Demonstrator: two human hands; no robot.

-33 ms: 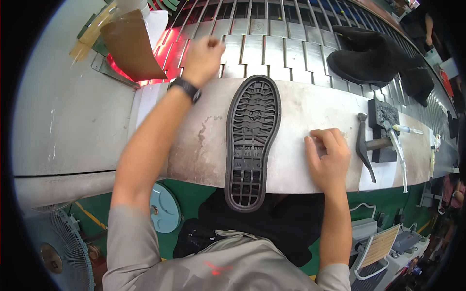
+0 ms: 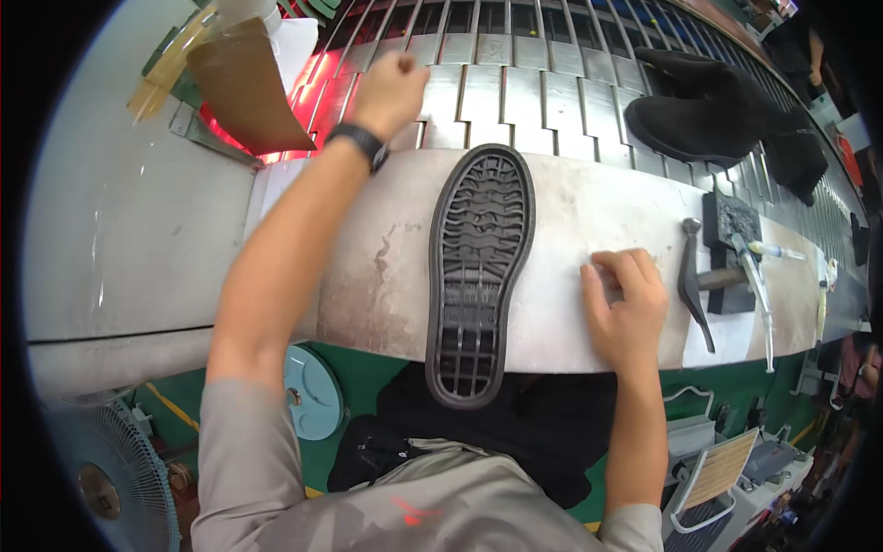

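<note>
Right now the black shoe sole (image 2: pixel 478 276) is lying tread-up at centre frame, overhanging the surface (image 2: pixel 589 212)'s near edge untouched, while the left hand (image 2: pixel 391 92) is curling loosely and the right hand (image 2: pixel 627 308)'s fingers are pressing flat, so a nudge could be tipping it off.

a brown cardboard piece (image 2: pixel 246 87) stands tilted at the far left of the conveyor, lit red along its lower edge. just above it sits a white container (image 2: pixel 248 11) with yellowish tape strips (image 2: pixel 166 64) on its left. no label, sign or screen can be told apart anywhere else.
</note>
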